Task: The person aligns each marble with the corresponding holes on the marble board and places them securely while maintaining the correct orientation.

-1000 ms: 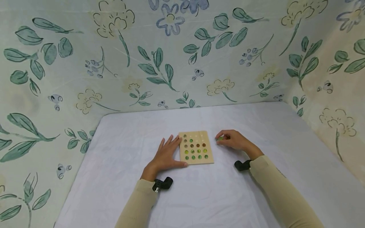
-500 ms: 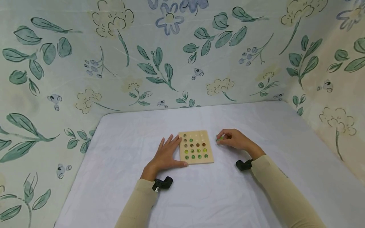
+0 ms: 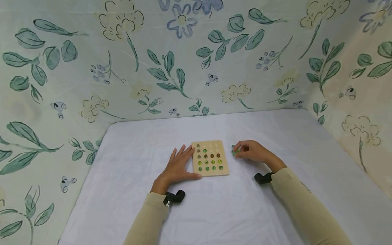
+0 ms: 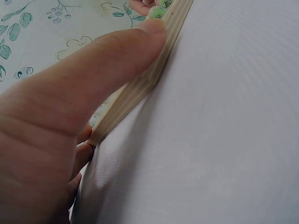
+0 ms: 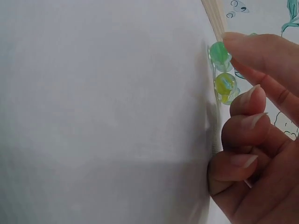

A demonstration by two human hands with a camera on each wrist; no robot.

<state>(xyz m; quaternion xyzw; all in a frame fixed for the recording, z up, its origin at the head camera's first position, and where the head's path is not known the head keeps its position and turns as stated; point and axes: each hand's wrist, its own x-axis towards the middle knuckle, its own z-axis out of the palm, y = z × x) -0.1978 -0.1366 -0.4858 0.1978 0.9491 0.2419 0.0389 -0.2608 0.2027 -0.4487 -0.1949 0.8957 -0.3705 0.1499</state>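
A square wooden board [image 3: 225, 163] with rows of glass marbles lies mid-table. Its nearer rows hold green, yellow-green and brown marbles; bare hollows show at its far right. My left hand [image 3: 179, 166] rests along the left side, fingers spread and thumb [image 4: 140, 44] against the front edge. Right of the board, my right hand [image 3: 252, 151] is over a small group of loose marbles. In the right wrist view, its thumb and index fingertips pinch a green marble [image 5: 218, 52]. A yellow-green marble [image 5: 226, 84] sits beside it; the other fingers are curled. Fingers partly hide the group.
A white cloth [image 3: 214, 214] covers the table. Behind the table hangs a leaf-and-flower patterned fabric [image 3: 183, 68], which continues along the right side. Black wrist cameras [image 3: 175, 197] are strapped to both wrists.
My right hand has shifted slightly, its fingers spreading a little at the loose marbles, and more green marbles show beside its fingertips. The left hand and board have stayed in place.
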